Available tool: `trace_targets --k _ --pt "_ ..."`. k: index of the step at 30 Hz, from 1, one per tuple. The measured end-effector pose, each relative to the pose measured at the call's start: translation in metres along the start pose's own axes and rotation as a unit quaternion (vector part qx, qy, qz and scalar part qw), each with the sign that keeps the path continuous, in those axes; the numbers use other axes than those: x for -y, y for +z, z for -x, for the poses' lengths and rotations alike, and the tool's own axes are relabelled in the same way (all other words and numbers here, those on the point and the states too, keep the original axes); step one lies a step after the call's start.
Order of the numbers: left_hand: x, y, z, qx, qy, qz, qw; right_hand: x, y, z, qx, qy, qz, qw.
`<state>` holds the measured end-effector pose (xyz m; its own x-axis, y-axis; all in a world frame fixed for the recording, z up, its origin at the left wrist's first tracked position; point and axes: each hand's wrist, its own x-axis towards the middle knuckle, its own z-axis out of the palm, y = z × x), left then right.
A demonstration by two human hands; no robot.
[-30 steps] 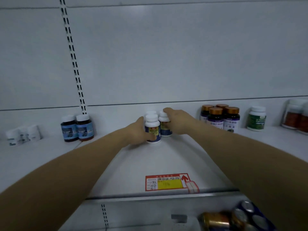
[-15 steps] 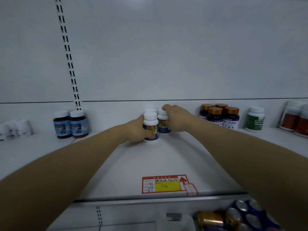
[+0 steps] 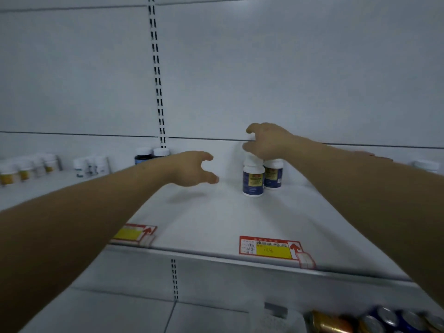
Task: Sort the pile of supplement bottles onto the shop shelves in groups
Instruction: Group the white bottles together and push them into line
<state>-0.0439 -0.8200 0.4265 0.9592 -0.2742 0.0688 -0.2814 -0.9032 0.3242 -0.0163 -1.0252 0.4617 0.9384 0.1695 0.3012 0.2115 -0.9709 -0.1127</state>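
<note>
Just beyond the parted, empty fingers of the left hand (image 3: 189,169) and beneath those of the right hand (image 3: 266,143), the bottles (image 3: 253,179) have been released and stand upright together on the shelf (image 3: 216,219). This group is judged placed.

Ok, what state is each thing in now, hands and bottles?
front blue-label bottle, upright, capped, on the shelf.
rear blue-label bottle, upright, just behind it.
dark bottles, upright, capped, at back.
left hand, open, holding nothing.
right hand, open, fingers loosely curled, holding nothing.
</note>
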Motion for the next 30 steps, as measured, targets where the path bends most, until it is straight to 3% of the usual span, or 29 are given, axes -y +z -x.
trace_targets --k 5,12,20,30 --pt "0.050 -0.020 0.031 -0.007 -0.021 -0.120 0.993 0.066 0.016 -0.012 0.029 -0.052 0.006 0.998" --pt "0.149 -0.045 0.052 0.006 -0.046 -0.143 0.989 0.157 0.053 -0.033 0.057 -0.046 0.018 0.997" --pt "0.219 -0.055 0.028 0.003 -0.040 -0.069 0.997 0.202 0.089 -0.049 0.041 0.026 -0.022 0.999" --pt "0.208 -0.028 -0.035 -0.037 -0.001 0.125 0.992 0.194 0.104 -0.063 0.045 0.040 -0.040 0.997"
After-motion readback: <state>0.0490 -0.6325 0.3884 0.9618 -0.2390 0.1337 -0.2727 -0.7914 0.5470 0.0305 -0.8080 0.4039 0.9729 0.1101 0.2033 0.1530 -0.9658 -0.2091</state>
